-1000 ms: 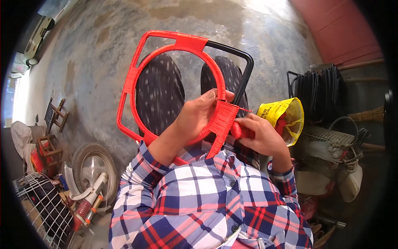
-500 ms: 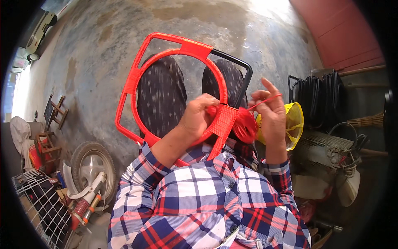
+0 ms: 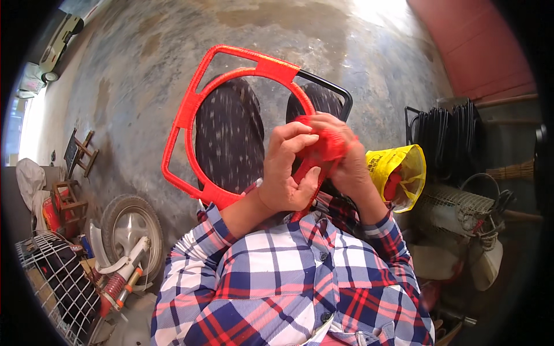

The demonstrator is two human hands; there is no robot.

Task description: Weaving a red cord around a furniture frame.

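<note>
A frame (image 3: 183, 113) lies across my lap: a round ring inside a squarish outer bar, mostly wrapped in red cord. Its upper right corner (image 3: 337, 88) is bare black tube. Over the frame's right side, my right hand (image 3: 353, 170) is closed around a bundle of red cord (image 3: 329, 144), its fingers partly smeared by motion. My left hand (image 3: 287, 167) is beside the bundle with fingers and thumb apart; whether its fingertips touch the cord is unclear. Both hands hide the lower right of the frame.
At my right stands a yellow bag (image 3: 398, 164) with red material inside. Beyond it are stacked black frames (image 3: 447, 132) and a broom (image 3: 513, 169). To my left are a wheel (image 3: 131, 230), a wire basket (image 3: 55, 282) and a small wooden stool (image 3: 83, 153).
My left hand has let go of the ring's edge and spread its fingers by the cord bundle. My right hand has moved left from a stretched strand onto the bundle, which is now raised over the frame.
</note>
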